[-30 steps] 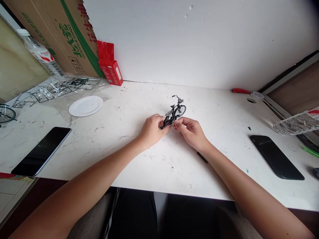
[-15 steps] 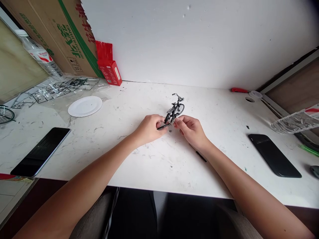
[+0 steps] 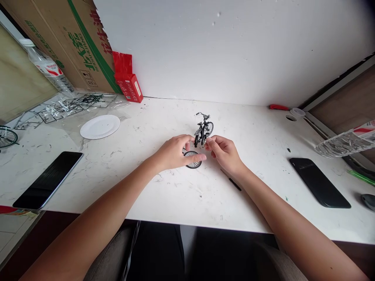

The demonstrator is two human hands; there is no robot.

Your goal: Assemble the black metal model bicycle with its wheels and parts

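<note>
A small black model bicycle (image 3: pixel 201 132) stands upright between my hands, its handlebar on top and a spoked wheel facing right. My left hand (image 3: pixel 175 152) is spread, its index fingertip near the bicycle's rear end; I cannot tell whether they touch. Under its outstretched thumb shows a loose spoked wheel (image 3: pixel 193 164), partly covered by the thumb. My right hand (image 3: pixel 224 152) is closed, with thumb and index finger pinched at the low right side of the bicycle. Its other fingers curl inward. The exact part in the pinch is hidden by the fingertips.
A thin black stick (image 3: pixel 234 184) lies beside my right forearm. Phones (image 3: pixel 48 179) (image 3: pixel 319 181) lie at both sides. Farther back are a paper plate (image 3: pixel 99 127), plastic part frames (image 3: pixel 61 109), a red box (image 3: pixel 131 89), bottles (image 3: pixel 47 64) and a red tool (image 3: pixel 279 107).
The loose wheel, earlier seen edge-on in my left fingers, now shows its face below the thumb. My left hand has opened. The bicycle has tilted slightly; my right hand stays beside it.
</note>
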